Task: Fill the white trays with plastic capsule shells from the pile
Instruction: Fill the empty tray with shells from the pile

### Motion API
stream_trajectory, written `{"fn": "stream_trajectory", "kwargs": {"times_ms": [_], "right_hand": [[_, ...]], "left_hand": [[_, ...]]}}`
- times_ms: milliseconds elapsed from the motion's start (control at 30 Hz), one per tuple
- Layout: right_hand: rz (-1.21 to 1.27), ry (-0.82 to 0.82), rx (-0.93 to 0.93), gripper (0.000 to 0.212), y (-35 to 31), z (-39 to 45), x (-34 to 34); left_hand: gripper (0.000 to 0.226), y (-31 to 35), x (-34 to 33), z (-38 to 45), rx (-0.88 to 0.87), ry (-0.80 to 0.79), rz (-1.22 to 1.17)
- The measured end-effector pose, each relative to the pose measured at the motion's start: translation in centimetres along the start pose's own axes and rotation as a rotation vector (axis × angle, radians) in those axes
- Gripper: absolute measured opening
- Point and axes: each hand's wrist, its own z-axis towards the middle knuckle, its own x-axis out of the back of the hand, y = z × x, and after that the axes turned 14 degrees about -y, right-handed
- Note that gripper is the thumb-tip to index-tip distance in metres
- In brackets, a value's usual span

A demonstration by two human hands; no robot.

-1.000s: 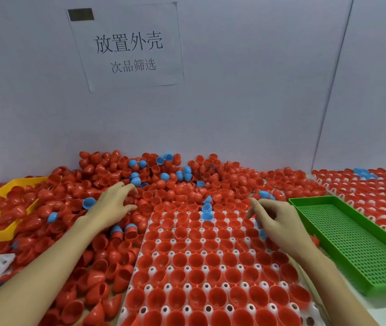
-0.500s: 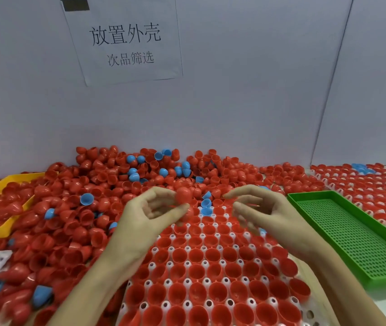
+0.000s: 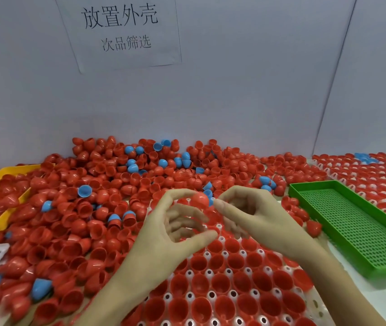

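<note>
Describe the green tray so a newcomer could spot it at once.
Start from the white tray of red shells in front of the person, under the right hand. Just to its right lies the green tray, a long shallow rectangle with a perforated mesh floor. Unlike the yellow tray at far left, which has red shells in it, it holds no shells.

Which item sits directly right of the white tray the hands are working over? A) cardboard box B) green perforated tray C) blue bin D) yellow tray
B: the green perforated tray lies at the right edge of the white tray, beyond the right hand; it holds no shells. The yellow tray is far left, half buried in the pile.
</note>
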Motion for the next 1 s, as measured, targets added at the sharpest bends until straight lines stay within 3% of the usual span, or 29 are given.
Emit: {"fn": "stream_trajectory", "kwargs": {"times_ms": [100, 167, 233, 333, 467, 533, 633, 800, 933, 1000], "right_hand": [[0.009, -0.057, -0.046, 0.043, -0.3, -0.1, 0.0], [0.018, -0.112, -0.060, 0.048, -0.6, -0.2, -0.2], [0.036, -0.145, -0.058, 0.047, -0.7, -0.2, -0.5], [0.067, -0.117, 0.014, 0.030, -0.9, -0.3, -0.7], [0.095, -0.228, 0.119, 0.044, -1.0, -0.4, -0.9], [0.035, -0.250, 0.122, 0.037, -0.8, -0.3, -1.2], [-0.001, -0.256, 0.109, 0.030, -0.5, -0.2, -1.4], [0.105, -0.229, 0.087, 0.020, -0.5, -0.2, -0.9], [0.098, -0.280, 0.053, 0.022, -0.1, -0.4, -0.1], [0.089, -0.322, 0.037, 0.024, -0.2, -0.4, 0.1]], "left_hand": [[0.018, 0.2, -0.3, 0.0, -0.056, 0.099, 0.017], [0.010, 0.2, -0.2, 0.2, -0.045, 0.129, 0.033], [0.014, -0.2, -0.2, 0.2, -0.021, 0.152, 0.074], [0.021, -0.6, -0.2, 0.2, 0.031, 0.191, 0.152], [0.037, -1.0, 0.0, 0.2, 0.060, 0.268, 0.229], [0.041, -0.9, 0.1, 0.0, 0.044, 0.276, 0.288], [0.042, -0.6, 0.3, -0.2, 0.034, 0.190, 0.319], [0.064, -0.2, 0.2, -0.5, 0.069, 0.020, 0.091], [0.041, -0.7, 0.2, -0.6, -0.017, 0.106, 0.318], [0.029, -0.8, 0.1, -0.4, -0.031, 0.139, 0.313]]}}
